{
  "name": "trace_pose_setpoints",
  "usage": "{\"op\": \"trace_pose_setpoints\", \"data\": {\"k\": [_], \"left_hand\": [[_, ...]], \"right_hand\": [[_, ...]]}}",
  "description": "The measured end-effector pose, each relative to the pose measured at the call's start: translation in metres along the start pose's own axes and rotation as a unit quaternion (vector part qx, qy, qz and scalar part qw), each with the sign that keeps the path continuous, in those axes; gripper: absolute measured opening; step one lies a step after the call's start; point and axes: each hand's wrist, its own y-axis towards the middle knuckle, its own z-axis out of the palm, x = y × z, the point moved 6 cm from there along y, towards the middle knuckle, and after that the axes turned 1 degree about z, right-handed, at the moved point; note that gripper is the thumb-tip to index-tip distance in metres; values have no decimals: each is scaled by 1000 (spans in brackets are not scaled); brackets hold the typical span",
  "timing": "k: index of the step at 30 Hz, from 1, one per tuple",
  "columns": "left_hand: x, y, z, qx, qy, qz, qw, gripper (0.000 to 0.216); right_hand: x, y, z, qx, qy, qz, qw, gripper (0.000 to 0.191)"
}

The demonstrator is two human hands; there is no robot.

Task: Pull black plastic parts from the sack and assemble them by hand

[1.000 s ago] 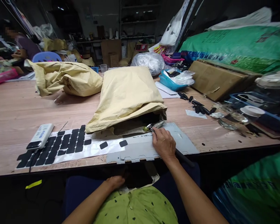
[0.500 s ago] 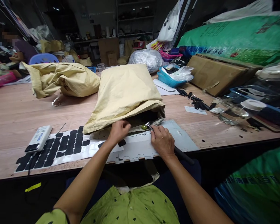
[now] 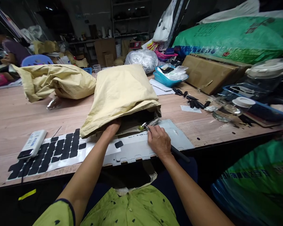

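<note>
A large yellow sack (image 3: 122,91) lies on the wooden table (image 3: 21,116) with its open mouth toward me. My left hand (image 3: 112,128) reaches into that mouth, and its fingers are hidden inside. My right hand (image 3: 158,141) rests on a grey metal plate (image 3: 141,147) at the table's front edge. It is closed on a thin dark tool (image 3: 176,153) whose metal tip, beside a small yellow-green piece (image 3: 141,127), points at the sack's mouth.
A white sheet of black pads (image 3: 56,150) and a white remote-like device (image 3: 32,143) lie at the left. A second yellow sack (image 3: 54,81) sits behind. A blue tray (image 3: 165,78), a cardboard box (image 3: 209,73), black small parts (image 3: 193,102) and jars stand right. Another person sits far left.
My left hand rose from my lap to the table and has gone into the sack's mouth. My right hand has stayed on the plate with the tool.
</note>
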Motion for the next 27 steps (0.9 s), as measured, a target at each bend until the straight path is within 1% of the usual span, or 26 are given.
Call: {"op": "trace_pose_setpoints", "data": {"k": [2, 3, 4, 7, 8, 10, 12, 14, 19, 21, 23, 26, 27], "left_hand": [[7, -22, -4, 8, 31, -16, 999, 25], [9, -35, -6, 8, 48, -4, 999, 26], [9, -49, -8, 9, 60, 26, 998, 26], [8, -94, -5, 32, 55, 161, 985, 23], [10, -106, -2, 44, 41, 189, 980, 22], [16, -122, 3, 51, 14, 211, 976, 20], [21, -128, 6, 32, -7, 215, 976, 18], [23, -126, 10, 16, -30, 213, 977, 20], [25, -114, 17, 29, -97, 184, 978, 18], [25, -112, 17, 30, -111, 184, 976, 17], [26, -113, 16, 27, -113, 184, 976, 17], [27, -113, 16, 29, -114, 181, 976, 18], [27, -113, 16, 32, -116, 179, 977, 18]], "right_hand": [[0, 0, 0, 1, -1, 1, 1000, 26], [0, 0, 1, 1, -1, 1, 1000, 26], [0, 0, 0, 1, 0, 2, 1000, 27], [0, 0, 0, 2, 4, -1, 1000, 27], [0, 0, 0, 3, 5, -2, 1000, 28], [0, -1, -1, 1, 5, -4, 1000, 28], [0, -1, -1, -1, 6, -5, 1000, 27], [0, -2, 0, -2, 9, -4, 1000, 27], [-4, 2, 1, 21, 41, -5, 999, 31], [-6, 2, -1, 28, 89, -1, 996, 34], [-5, 0, -8, 18, 163, 11, 986, 37], [5, -12, -26, -9, 282, 32, 959, 39], [10, -18, -31, -10, 314, 35, 949, 39]]}}
